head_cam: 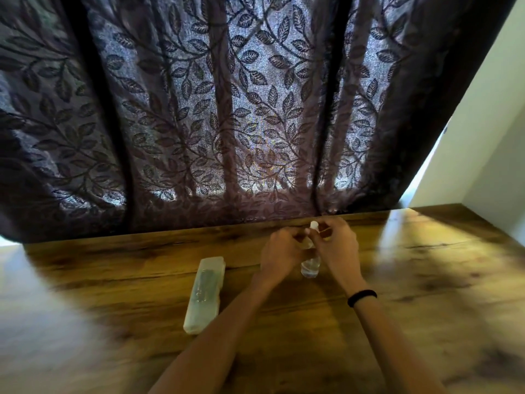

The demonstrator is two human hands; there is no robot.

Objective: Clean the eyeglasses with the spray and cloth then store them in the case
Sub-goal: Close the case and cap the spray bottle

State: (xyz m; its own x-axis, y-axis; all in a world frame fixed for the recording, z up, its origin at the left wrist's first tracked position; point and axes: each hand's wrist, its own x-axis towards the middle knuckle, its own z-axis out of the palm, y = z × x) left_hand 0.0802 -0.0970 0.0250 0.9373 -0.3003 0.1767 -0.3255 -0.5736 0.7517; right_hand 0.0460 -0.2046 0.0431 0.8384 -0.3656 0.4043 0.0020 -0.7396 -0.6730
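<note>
Head view: a translucent case (204, 291) lies on the wooden table (426, 280), left of the forearms. Beyond it the spray bottle (311, 265) stands upright, the left hand (279, 251) curled round its neck and the right hand (339, 245) seemingly pinching its top, though blur hides detail. A leaf-patterned curtain (199, 109) hangs behind.

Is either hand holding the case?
No, the case lies on the table; left hand and right hand hold the spray bottle.
</note>
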